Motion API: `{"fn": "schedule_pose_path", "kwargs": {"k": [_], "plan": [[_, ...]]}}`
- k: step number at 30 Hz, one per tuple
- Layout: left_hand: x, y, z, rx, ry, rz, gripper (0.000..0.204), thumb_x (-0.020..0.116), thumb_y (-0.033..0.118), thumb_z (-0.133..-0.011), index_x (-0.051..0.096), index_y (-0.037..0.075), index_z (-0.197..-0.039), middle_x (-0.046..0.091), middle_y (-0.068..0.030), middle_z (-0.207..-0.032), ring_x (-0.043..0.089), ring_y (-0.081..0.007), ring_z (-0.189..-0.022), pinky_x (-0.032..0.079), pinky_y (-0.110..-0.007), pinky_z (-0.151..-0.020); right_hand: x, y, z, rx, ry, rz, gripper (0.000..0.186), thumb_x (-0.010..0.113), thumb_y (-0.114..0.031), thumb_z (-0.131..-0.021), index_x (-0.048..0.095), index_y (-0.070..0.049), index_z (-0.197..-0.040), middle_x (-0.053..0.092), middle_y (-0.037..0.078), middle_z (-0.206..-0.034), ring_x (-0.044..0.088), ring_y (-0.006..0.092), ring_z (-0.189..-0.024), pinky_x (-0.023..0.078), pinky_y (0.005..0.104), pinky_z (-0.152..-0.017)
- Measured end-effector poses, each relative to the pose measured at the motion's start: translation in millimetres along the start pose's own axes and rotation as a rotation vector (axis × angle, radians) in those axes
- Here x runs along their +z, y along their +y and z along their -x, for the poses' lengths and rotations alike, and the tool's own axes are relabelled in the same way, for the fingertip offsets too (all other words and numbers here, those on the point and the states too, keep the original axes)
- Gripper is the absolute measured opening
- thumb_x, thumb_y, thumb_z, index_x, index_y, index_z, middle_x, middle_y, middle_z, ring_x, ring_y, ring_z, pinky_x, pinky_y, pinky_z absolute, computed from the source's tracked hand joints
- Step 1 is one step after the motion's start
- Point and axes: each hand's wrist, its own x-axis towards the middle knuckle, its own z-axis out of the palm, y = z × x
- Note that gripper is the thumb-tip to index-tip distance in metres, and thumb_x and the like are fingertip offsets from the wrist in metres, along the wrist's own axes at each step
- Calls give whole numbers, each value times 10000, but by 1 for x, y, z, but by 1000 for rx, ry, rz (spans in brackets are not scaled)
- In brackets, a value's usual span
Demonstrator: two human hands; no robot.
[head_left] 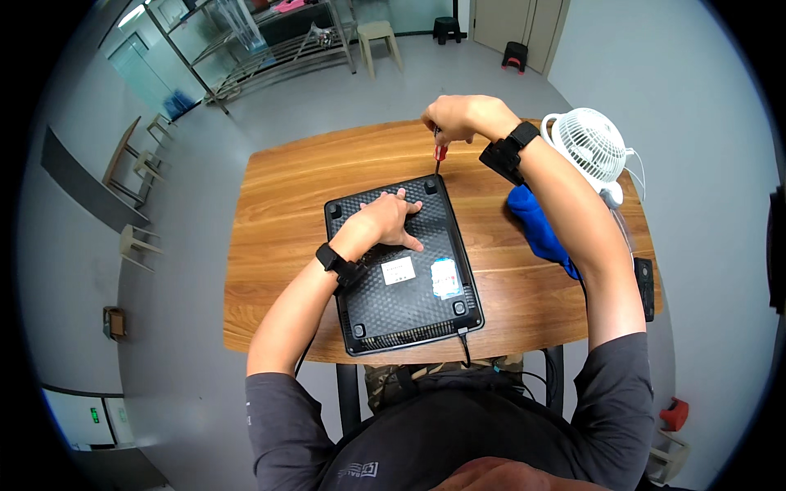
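Note:
A flat black appliance lies bottom side up on the table, with a textured underside, a foot near each corner and two labels. My left hand rests on its far half, fingers spread over the surface. Past its far edge, my right hand is closed around a screwdriver with a red handle. The screwdriver stands nearly upright, its tip at the far right corner of the appliance. Whether the tip sits in a screw is too small to tell. A cable joins the appliance's near edge.
The wooden table carries a white fan at the far right, a blue cloth item under my right forearm and a black power strip at the right edge. A metal rack and several stools stand beyond.

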Motion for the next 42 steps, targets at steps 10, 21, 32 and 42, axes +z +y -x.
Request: {"fn": "schedule_pose_path", "kwargs": {"k": [10, 21, 32, 42], "plan": [[1, 1, 3, -4, -16, 13, 1075, 840, 652, -673, 432, 189, -1554, 267, -214, -1645, 363, -442, -1461, 408, -559, -1150, 1, -17, -9, 116, 64, 36, 363, 595, -301, -984, 765, 8, -901, 733, 138, -778, 712, 273, -686, 575, 405, -639], [12, -3, -4, -3, 18, 4, 1101, 831, 666, -674, 384, 219, -1576, 232, -210, -1661, 320, -471, -1474, 434, -715, -1044, 4, -16, -2, 166, 109, 5, 425, 683, -387, -955, 761, 23, -880, 741, 156, -784, 722, 296, -727, 582, 413, -682], [12, -42, 9, 287, 286, 225, 808, 729, 567, -863, 537, 48, -1451, 503, -256, -1491, 532, -392, -1344, 429, -433, -1140, 2, -20, -7, 184, 107, -30, 382, 729, -328, -919, 743, 53, -937, 753, 198, -864, 746, 314, -795, 597, 427, -735], [65, -169, 139, -148, 370, 352, 205, 746, 88, -861, 729, 5, -1048, 744, -160, -995, 716, -300, -940, 569, -404, -843, 11, -8, -25, 122, 147, 25, 406, 687, -311, -957, 720, 69, -817, 710, 153, -710, 692, 279, -613, 579, 395, -588]]}}
